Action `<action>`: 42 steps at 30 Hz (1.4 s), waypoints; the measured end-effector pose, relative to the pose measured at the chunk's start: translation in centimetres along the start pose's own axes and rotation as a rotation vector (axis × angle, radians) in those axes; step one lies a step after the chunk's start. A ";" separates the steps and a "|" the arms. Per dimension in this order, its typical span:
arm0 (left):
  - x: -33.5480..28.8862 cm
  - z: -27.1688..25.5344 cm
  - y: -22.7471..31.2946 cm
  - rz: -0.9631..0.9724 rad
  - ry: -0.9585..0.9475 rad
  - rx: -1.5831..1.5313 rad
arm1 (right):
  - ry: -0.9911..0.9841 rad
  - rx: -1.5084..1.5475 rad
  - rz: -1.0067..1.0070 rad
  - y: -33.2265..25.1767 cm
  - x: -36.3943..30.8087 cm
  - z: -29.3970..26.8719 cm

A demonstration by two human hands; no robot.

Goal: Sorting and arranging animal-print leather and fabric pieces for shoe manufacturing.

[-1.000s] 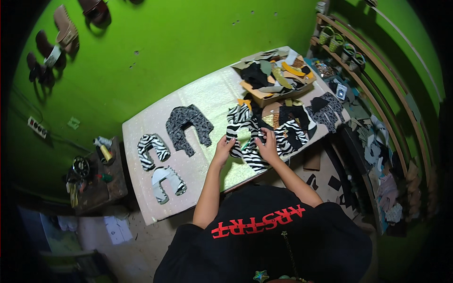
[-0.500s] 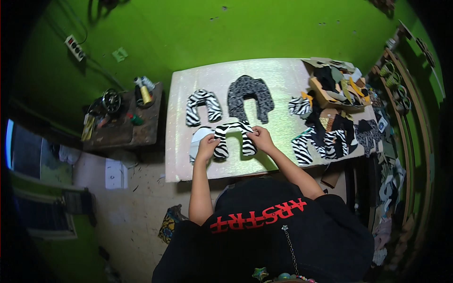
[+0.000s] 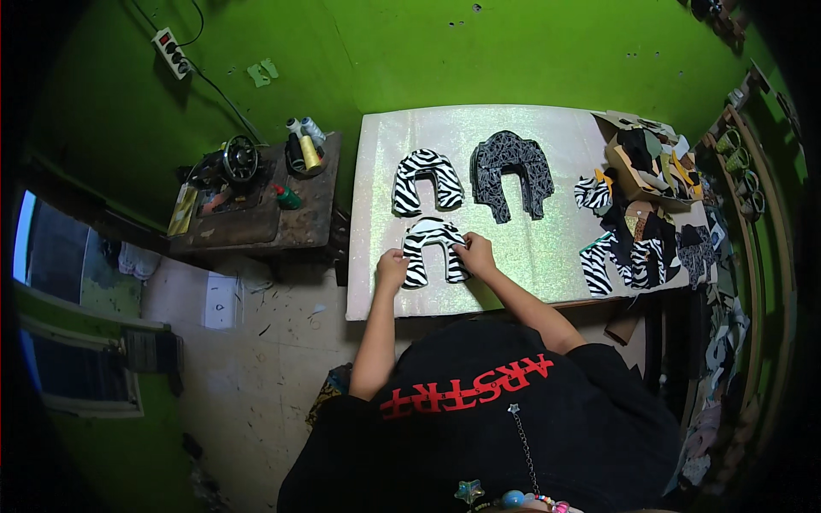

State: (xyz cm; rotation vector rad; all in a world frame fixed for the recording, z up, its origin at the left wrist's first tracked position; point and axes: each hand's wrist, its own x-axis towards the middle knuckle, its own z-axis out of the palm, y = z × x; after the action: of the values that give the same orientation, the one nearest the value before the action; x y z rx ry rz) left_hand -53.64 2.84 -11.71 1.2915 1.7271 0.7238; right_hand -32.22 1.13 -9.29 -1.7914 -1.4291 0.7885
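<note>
Near the front edge of the table, a U-shaped zebra-print fabric piece (image 3: 434, 232) lies with its open end toward me, apparently on top of a pile of like pieces. My left hand (image 3: 392, 270) pinches its left side with closed fingers. On the other side, my right hand (image 3: 477, 256) grips the right leg between thumb and fingers. Just beyond sits a second zebra-print stack (image 3: 406, 184) of the same U shape. To its right is a stack of grey-black patterned U-shaped pieces (image 3: 510, 154), wider at the legs.
A cardboard box (image 3: 637, 182) of fabric scraps stands on the pale shiny table (image 3: 539, 256) at the right. Zebra-print offcuts (image 3: 599, 267) lie in front of it. At left, a sewing machine (image 3: 239, 160) and thread cones (image 3: 310, 150) occupy a dark wooden bench (image 3: 295, 224).
Both hands have brought the zebra-print piece from beside the near pile onto it, covering the pale piece seen there before. The view has turned, shifting the table rightward in the picture.
</note>
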 end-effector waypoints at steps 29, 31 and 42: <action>-2.3 -0.6 4.7 0.097 0.115 0.442 | 0.041 -0.112 0.114 -1.1 -0.7 1.0; -2.2 -0.3 5.2 0.135 0.145 0.431 | 0.076 -0.077 0.073 0.0 -0.4 1.2; -2.4 3.0 9.5 0.291 0.246 0.268 | 0.183 0.391 0.155 6.1 -0.5 -5.4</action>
State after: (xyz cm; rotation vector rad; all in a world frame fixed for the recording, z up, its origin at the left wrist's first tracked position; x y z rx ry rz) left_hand -46.30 3.33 -4.60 1.7231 1.9024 0.8677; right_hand -24.64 -1.07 -11.22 -1.6323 -0.9512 0.8882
